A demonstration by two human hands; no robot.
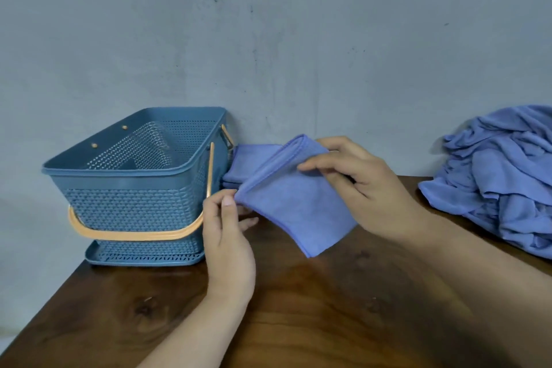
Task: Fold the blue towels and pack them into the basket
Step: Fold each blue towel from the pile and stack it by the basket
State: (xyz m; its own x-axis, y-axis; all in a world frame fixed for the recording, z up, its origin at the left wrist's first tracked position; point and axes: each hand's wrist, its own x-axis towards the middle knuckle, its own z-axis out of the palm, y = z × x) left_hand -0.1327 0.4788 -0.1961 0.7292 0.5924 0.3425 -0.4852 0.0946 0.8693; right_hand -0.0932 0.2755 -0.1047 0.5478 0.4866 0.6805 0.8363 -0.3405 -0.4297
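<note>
At the back left corner of the counter [328, 317] stands the blue basket [131, 188], upright, its far side close to the grey wall [268, 39]. Its orange handle [134, 235] is swung down across the front wall, which faces me.

Just right of the basket's front corner is my left hand [228, 236]. Its fingers [227, 203] are curled, thumb and forefinger pinching the left corner of the folded towel [298, 209].

The folded towel is a blue square folded double. It hangs tilted between my two hands, over the middle of the counter towards the back edge, with its lowest corner pointing down at the wood. I cannot tell whether that corner touches.

Behind it, a stack of folded towels [254, 161] lies flat on the counter against the wall, just beside the basket's right side.

My right hand [358, 185] holds the upper right part of the folded towel. Its fingers [316, 165] are bent over the top layer and grip the cloth, the thumb hidden underneath.

Well apart, at the counter's right edge near the back, lies a heap of loose towels [507, 176], all the same blue, crumpled and piled high.
</note>
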